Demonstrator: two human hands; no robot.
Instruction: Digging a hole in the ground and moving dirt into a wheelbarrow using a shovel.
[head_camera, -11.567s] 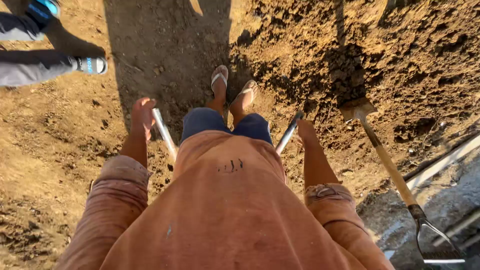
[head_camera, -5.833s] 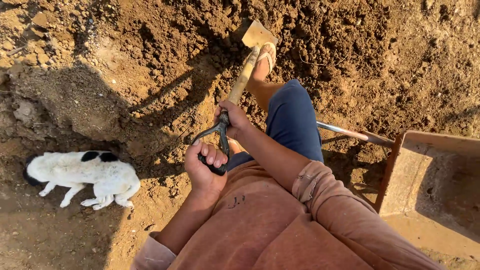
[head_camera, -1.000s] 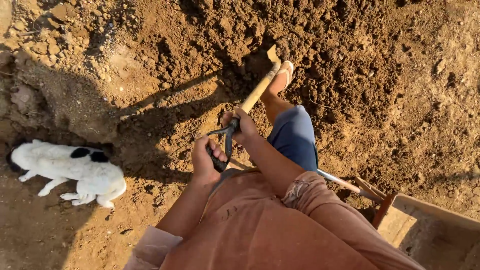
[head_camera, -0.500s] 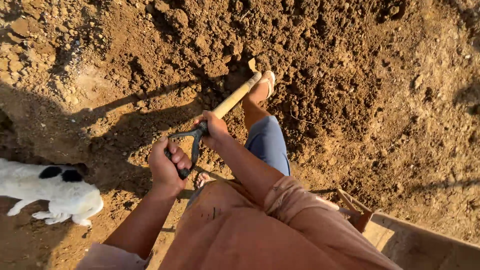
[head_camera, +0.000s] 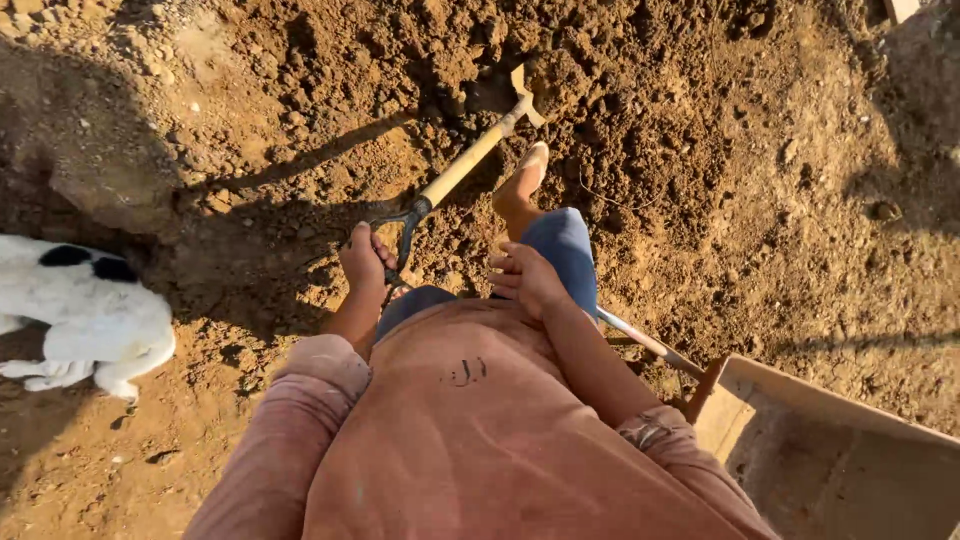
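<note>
left hand (head_camera: 365, 262) closed around d-grip of shovel (head_camera: 462, 172); blade sunk in loose soil (head_camera: 640, 130) ahead of sandalled foot (head_camera: 528, 172). right hand (head_camera: 527, 280) loose, empty, resting on knee. white dog (head_camera: 85, 315) lying left.

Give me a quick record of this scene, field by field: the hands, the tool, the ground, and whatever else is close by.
Left hand: gripping the D-shaped grip at the top of the shovel
Right hand: open, resting on the raised right knee, off the shovel
Shovel blade: sunk in loose dark soil, with the right foot next to it
Ground: dry, clumpy brown dirt
Dog: white with black patches, lying at the left
Wheelbarrow: at the lower right
</note>
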